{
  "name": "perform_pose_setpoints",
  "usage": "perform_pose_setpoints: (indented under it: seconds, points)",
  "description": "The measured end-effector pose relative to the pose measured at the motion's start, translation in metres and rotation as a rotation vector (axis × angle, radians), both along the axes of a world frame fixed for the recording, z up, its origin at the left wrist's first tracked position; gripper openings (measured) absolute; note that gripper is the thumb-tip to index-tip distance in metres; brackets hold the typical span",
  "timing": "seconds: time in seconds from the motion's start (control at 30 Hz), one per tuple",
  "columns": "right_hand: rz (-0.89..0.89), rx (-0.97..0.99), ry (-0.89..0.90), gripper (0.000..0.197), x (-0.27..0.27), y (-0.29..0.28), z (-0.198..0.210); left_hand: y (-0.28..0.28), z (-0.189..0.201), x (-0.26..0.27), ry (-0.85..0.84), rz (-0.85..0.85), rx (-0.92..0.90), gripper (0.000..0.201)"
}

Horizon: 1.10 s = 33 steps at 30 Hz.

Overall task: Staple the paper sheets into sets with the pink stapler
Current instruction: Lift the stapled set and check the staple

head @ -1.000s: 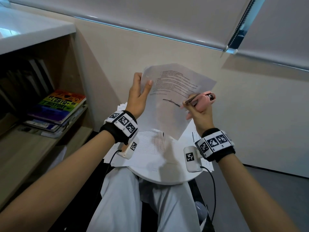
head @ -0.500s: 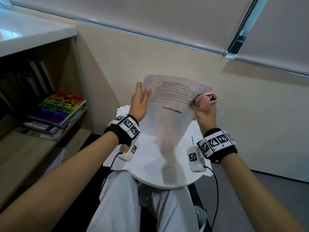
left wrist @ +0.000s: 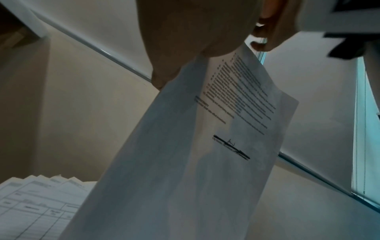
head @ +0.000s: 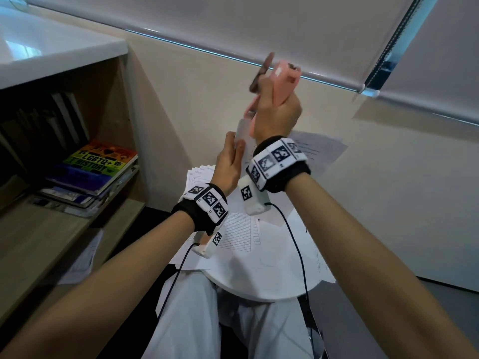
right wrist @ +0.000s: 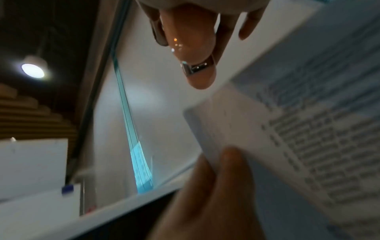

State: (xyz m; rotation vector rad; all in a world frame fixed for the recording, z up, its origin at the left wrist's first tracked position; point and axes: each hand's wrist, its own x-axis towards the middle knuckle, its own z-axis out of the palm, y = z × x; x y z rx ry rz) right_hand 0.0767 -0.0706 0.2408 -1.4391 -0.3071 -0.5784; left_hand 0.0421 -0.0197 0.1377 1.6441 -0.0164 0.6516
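Loose sheets [head: 241, 237] are spread on the round white counter [head: 264, 288] over the lap, nearest the camera. Above them, left hand [head: 229, 164] pinches the held set [left wrist: 205, 146] by its top corner, thumb against fingers; the sheets hang down toward 6 o'clock, long axis near vertical, free lower edge unsupported.

Risks: the grip is only a corner pinch, so the set could fan out or slip, and pages could misalign before another staple goes in. A staple driven in mid-air with no backing may go in crooked or miss pages.

Farthest up, at 12 o'clock, right hand [head: 277, 112] is wrapped round the pink stapler [head: 283, 81], fingers curled on its body. Stapler long axis runs steeply, nose toward 1 o'clock, clear of the paper; the motion blur here suggests a fumble is possible.
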Motion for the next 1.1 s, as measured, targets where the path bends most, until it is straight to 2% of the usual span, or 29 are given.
perform_pose_setpoints:
  seconds: [0.17, 0.27, 0.37, 0.43, 0.53, 0.63, 0.73, 0.8, 0.87, 0.97, 1.0, 1.1]
  points:
    - [-0.097, -0.214, -0.053, 0.033, 0.013, 0.012, -0.016, 0.003, 0.002, 0.001, -0.016, 0.014, 0.008, 0.042]
    - [-0.106, -0.223, -0.089, 0.032, 0.013, 0.016, -0.014, 0.004, 0.004, 0.001, -0.008, -0.006, 0.007, 0.059]
    - [-0.080, -0.210, -0.092, 0.027, 0.014, 0.019, -0.014, 0.007, 0.003, 0.004, 0.013, -0.033, -0.043, 0.060]
    - [-0.064, -0.200, -0.091, 0.025, 0.016, 0.020, -0.015, 0.010, -0.002, 0.010, 0.061, -0.032, -0.087, 0.054]
    - [-0.075, -0.235, -0.137, 0.026, 0.013, 0.017, -0.011, 0.013, -0.001, 0.008, 0.064, -0.033, 0.036, 0.023]
    - [-0.095, -0.238, -0.160, 0.040, 0.012, 0.007, -0.005, 0.017, -0.002, 0.011, 0.030, 0.006, 0.104, 0.025]
    - [-0.207, -0.102, -0.230, 0.041, 0.008, -0.011, 0.008, 0.025, 0.001, 0.014, -0.005, 0.087, 0.146, 0.010]
    - [-0.278, 0.040, -0.284, 0.052, 0.006, -0.031, 0.013, 0.031, 0.007, 0.014, -0.046, 0.134, 0.126, 0.009]
    - [-0.266, 0.109, -0.201, 0.074, 0.019, -0.061, -0.001, 0.038, 0.012, 0.016, -0.072, 0.187, 0.103, 0.020]
    - [-0.104, -0.023, 0.138, 0.101, 0.041, -0.114, -0.037, 0.044, 0.026, 0.020, -0.076, 0.218, 0.101, 0.027]
    - [-0.004, -0.071, 0.216, 0.100, 0.040, -0.130, -0.047, 0.042, 0.032, 0.020, -0.083, 0.198, 0.106, 0.027]
    - [0.240, -0.195, 0.324, 0.060, 0.024, -0.160, -0.065, 0.027, 0.044, 0.026, -0.046, 0.052, 0.085, 0.036]
